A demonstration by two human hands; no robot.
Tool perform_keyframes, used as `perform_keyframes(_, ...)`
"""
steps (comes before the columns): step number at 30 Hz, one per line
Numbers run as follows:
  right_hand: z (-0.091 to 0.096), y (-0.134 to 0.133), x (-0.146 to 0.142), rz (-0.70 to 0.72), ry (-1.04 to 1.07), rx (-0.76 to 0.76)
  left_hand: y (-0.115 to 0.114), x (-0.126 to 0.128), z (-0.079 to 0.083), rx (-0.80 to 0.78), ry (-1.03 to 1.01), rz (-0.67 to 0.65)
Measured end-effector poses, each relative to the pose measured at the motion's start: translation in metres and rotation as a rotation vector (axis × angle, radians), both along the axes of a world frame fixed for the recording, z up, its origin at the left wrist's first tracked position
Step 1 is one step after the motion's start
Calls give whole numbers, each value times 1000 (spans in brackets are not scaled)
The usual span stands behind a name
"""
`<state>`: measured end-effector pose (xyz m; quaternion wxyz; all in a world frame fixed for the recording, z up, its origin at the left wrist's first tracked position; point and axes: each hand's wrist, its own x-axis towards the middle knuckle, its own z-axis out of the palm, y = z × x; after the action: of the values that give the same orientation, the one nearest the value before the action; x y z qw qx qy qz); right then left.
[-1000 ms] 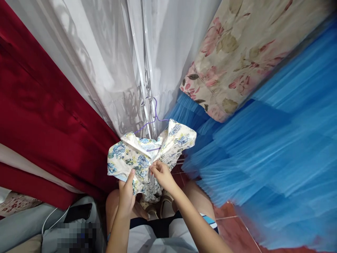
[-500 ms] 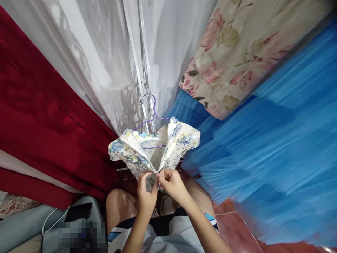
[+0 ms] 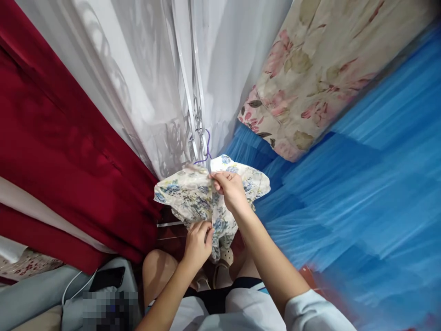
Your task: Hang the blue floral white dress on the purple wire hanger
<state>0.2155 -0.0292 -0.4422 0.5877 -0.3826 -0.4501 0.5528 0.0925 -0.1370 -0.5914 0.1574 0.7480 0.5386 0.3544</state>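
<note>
A small white dress (image 3: 186, 195) with blue and yellow flowers hangs in front of me on a purple wire hanger (image 3: 208, 143). Its middle opening is drawn together along a straight vertical zipper line. At the top of that line, near the neckline, my right hand (image 3: 232, 188) is closed in a pinch on the zipper; the pull itself is hidden by the fingers. Lower down, my left hand (image 3: 199, 243) grips the fabric beside the closure. The lower part of the dress hangs bunched between my knees.
White sheer cloth (image 3: 138, 78) and white straps (image 3: 188, 87) hang behind the hanger. Red cloth (image 3: 69, 138) hangs at left, a pink-flowered cloth (image 3: 285, 92) and blue tulle (image 3: 344, 207) at right. A dark phone (image 3: 108, 277) and white cable lie on a grey surface at lower left.
My right hand has slid up from the bottom of the V-shaped opening to the neckline, and the opening has shut. My left hand stays low on the fabric.
</note>
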Motion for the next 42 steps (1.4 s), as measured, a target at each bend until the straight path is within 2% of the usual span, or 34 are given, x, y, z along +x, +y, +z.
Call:
perform_keyframes(3,1,2,-4,-58,-7,36,7,-8,5,-68,98,-101)
perform_keyframes(5,-4,-4,-2,-31,-58,41,17,-18,20,-74,50,-128)
perform_keyframes(7,-10,-12,2,6,-124,52,32,-27,47,3,-88,-79)
perform_keyframes(9,-12,-19,6,26,-177,90,49,-34,82,142,-232,25)
perform_keyframes(12,-12,-24,10,31,-239,147,76,-33,131,273,-192,-54)
perform_keyframes(14,-14,-23,10,2,-268,170,88,-29,151,317,-99,-135)
perform_keyframes(17,-25,-17,5,-81,-291,206,97,-25,162,367,-54,-165)
perform_keyframes(21,-42,-9,-4,-142,-386,263,97,-28,155,423,-160,-58)
perform_keyframes(27,-62,2,-6,-36,-509,179,99,-33,143,455,-379,77)
perform_keyframes(29,-72,0,-1,16,-540,133,105,-46,143,495,-518,170)
perform_keyframes(32,-84,-13,7,57,-522,100,118,-82,134,492,-755,295)
perform_keyframes(35,-86,-33,11,102,-446,79,129,-115,109,304,-1168,441)
perform_keyframes(37,-85,-45,11,135,-413,74,129,-122,85,125,-1416,506)
perform_keyframes(39,-87,-52,11,143,-406,72,124,-113,62,-45,-1521,498)
perform_keyframes(42,-99,-56,23,58,-396,36,107,-79,34,-274,-1604,410)
